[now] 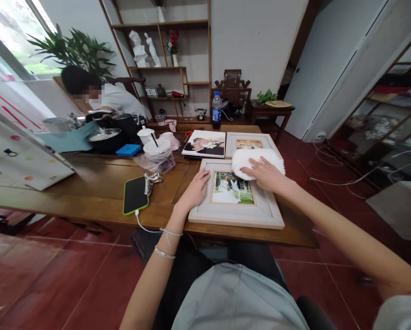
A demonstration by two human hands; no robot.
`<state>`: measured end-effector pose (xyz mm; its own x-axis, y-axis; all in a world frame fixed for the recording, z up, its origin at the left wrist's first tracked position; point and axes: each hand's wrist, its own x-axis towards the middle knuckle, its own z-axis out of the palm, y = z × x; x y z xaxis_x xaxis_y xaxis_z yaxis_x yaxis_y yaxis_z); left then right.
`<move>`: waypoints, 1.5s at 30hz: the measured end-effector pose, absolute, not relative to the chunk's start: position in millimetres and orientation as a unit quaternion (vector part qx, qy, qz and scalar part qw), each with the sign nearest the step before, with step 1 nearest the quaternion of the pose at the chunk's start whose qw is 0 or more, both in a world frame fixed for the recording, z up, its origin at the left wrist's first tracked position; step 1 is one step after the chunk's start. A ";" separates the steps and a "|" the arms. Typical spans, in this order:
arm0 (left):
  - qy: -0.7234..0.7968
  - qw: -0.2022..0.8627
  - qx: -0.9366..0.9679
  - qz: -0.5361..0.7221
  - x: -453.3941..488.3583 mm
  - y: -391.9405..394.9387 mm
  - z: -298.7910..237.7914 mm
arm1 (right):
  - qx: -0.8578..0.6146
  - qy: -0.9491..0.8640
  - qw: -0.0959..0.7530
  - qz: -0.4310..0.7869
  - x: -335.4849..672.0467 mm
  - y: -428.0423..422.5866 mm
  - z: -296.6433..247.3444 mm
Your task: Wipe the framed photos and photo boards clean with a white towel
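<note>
green-cased phone [135, 194] face down on wooden table [98, 192], cable plugged in. left hand [195, 190] flat on left edge of framed wedding photo [235, 195], fingers spread. right hand [265, 174] pressing white cloth [253, 160] on frame's upper right. no readable writing.

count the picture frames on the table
3. The near frame lies under both hands, the far frame sits behind the white cloth, and the frameless print lies left of that; none seems hidden.
</note>
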<state>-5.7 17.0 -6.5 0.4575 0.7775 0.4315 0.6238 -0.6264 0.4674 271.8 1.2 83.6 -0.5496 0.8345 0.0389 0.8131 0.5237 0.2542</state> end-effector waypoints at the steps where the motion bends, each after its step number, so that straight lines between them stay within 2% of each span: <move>1: 0.415 0.122 0.845 0.315 -5.8 16.9 -6.2 | 0.487 0.864 0.047 0.120 279.7 -0.6 85.9; 6: 0.415 0.119 0.847 0.311 -5.9 16.5 -5.1 | 0.516 0.847 0.043 0.124 285.0 -7.6 89.0; 16: 0.407 0.111 0.850 0.315 -3.4 15.2 -2.7 | 0.408 0.909 -0.013 0.081 197.2 -7.1 73.5; 23: 0.421 0.114 0.842 0.317 -3.9 13.5 -1.5 | 0.411 0.909 -0.010 0.068 200.6 -2.9 75.9; 36: 0.425 0.114 0.847 0.300 -5.6 13.9 -1.4 | 0.531 0.835 0.014 0.146 295.9 -21.2 96.0; 42: 0.422 0.110 0.847 0.304 -5.6 14.5 -2.3 | 0.563 0.778 -0.097 0.261 306.2 -6.5 101.3; 45: 0.425 0.110 0.847 0.299 -5.8 14.3 -1.8 | 0.513 0.816 -0.078 0.256 295.2 1.6 86.3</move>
